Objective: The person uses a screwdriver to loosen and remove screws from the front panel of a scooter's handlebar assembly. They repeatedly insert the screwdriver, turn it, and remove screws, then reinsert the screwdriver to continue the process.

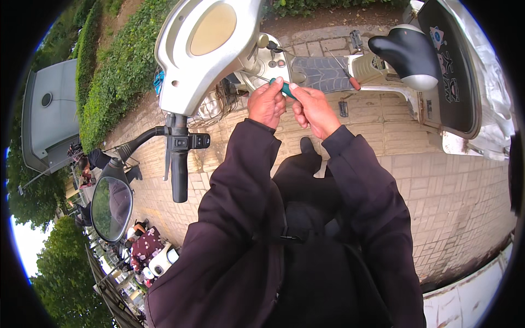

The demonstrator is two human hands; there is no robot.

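Note:
My left hand (pixel 268 104) and my right hand (pixel 315 111) are together in front of an electric scooter, both closed on a screwdriver with a teal handle (pixel 282 88). My left fingers wrap the handle's left end, and my right thumb and fingers pinch its right end. Its thin shaft points up and left toward the scooter's front panel (pixel 272 70); where the tip sits I cannot tell. A second screwdriver with an orange-red handle (pixel 355 83) lies across the grey ribbed footboard (pixel 320 72), to the right of my hands.
The scooter's pale front cowl (pixel 180 82) stands at upper left, with a black handlebar grip (pixel 179 177) and round mirror (pixel 112 208) reaching out. At right are a black saddle (pixel 407 52) and dark rear box (pixel 451 71). Brick paving (pixel 383 131) lies underneath; a hedge (pixel 123 82) is beyond.

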